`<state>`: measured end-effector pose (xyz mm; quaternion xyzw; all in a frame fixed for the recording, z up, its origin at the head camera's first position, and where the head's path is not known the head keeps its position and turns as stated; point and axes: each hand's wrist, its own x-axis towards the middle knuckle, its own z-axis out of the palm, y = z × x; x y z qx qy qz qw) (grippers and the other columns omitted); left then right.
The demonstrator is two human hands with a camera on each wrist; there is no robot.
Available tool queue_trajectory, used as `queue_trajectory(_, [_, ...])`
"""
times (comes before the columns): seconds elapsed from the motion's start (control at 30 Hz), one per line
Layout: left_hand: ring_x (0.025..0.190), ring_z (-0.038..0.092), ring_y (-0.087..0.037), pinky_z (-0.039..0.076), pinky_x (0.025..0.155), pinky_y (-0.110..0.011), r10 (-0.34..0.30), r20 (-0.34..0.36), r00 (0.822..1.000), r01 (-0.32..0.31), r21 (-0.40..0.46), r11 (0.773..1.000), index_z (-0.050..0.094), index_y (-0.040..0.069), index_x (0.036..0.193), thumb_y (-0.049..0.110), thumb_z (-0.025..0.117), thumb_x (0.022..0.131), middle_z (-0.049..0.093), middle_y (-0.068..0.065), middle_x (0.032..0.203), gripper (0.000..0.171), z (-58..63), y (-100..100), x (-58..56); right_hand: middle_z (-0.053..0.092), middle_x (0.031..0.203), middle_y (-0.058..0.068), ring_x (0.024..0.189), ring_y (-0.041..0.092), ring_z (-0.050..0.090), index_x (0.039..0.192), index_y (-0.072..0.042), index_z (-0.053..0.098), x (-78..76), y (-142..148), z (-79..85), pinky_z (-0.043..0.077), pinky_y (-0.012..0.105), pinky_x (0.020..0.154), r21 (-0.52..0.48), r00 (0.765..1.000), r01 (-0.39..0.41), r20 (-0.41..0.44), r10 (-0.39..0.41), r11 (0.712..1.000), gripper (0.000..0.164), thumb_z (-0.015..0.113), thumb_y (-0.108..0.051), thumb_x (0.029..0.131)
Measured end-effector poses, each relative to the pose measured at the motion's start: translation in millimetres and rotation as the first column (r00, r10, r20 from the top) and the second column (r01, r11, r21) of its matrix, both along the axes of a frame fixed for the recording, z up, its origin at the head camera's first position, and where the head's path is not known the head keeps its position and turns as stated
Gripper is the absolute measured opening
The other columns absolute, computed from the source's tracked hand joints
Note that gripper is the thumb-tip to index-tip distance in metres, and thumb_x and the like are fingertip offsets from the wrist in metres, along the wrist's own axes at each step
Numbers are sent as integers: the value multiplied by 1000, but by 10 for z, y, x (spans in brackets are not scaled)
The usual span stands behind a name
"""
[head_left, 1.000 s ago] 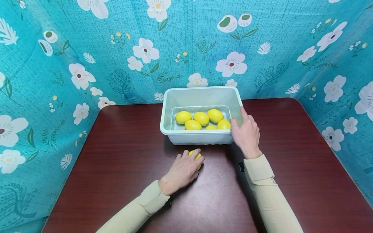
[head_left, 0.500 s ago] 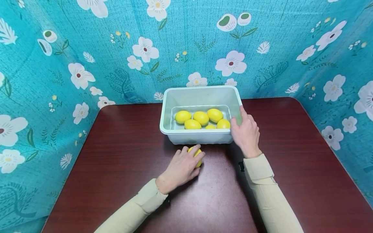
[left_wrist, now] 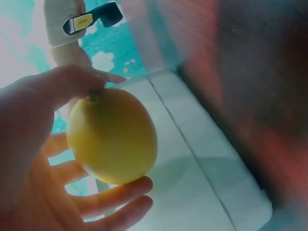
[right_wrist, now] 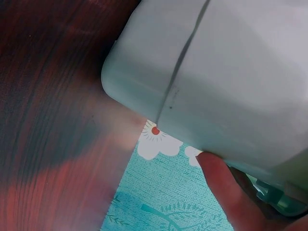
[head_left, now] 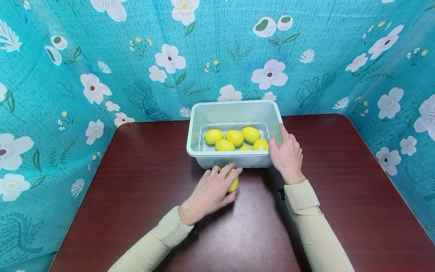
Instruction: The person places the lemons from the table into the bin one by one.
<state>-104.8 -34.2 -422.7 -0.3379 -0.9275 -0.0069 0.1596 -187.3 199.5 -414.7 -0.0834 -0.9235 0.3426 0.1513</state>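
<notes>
A yellow lemon is held in my left hand, just in front of the bin's near wall. In the left wrist view the thumb and fingertips reach around the lemon. Whether it touches the table cannot be told. The pale plastic bin stands at the back of the table with several lemons on its floor; its front rim partly hides some. At the bin's right front corner, my right hand grips the rim. One finger shows against the bin's outside in the right wrist view.
The dark red-brown wooden table has rounded back corners. A turquoise floral cloth hangs behind it and along both sides, close behind the bin.
My left hand has moved a short way forward, toward the bin's front wall, with the lemon in it. The right hand and the bin have stayed in place.
</notes>
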Motion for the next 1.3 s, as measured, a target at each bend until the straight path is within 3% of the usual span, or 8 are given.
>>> queue_trajectory(0.73, [90, 56, -21, 46, 70, -30, -56, -51, 997, 62, 122, 991, 47, 14, 139, 45, 55, 87, 54, -3, 138, 61, 253, -55, -25, 55, 131, 24, 102, 45, 57, 152, -20, 32, 22, -8, -15, 47, 59, 83, 0, 1000, -5, -18, 5, 1000, 60, 42, -39, 96])
queue_trajectory(0.93, [98, 58, -23, 48, 75, -34, -50, -63, 997, 58, 135, 989, 47, 15, 139, 45, 54, 87, 53, -3, 137, 60, 330, -79, -47, 54, 133, 24, 104, 45, 56, 152, -20, 32, 23, -9, -16, 46, 59, 84, -1, 1000, -3, -16, 3, 1000, 60, 41, -39, 96])
queue_trajectory(1.3, [96, 58, -23, 49, 77, -33, -71, -98, 993, 86, 149, 985, 47, 14, 138, 43, 56, 87, 53, -4, 137, 59, 415, -61, -88, 54, 133, 24, 105, 45, 56, 152, -20, 32, 19, -7, -20, 47, 59, 85, 0, 1000, -3, -22, 3, 1000, 60, 41, -39, 96])
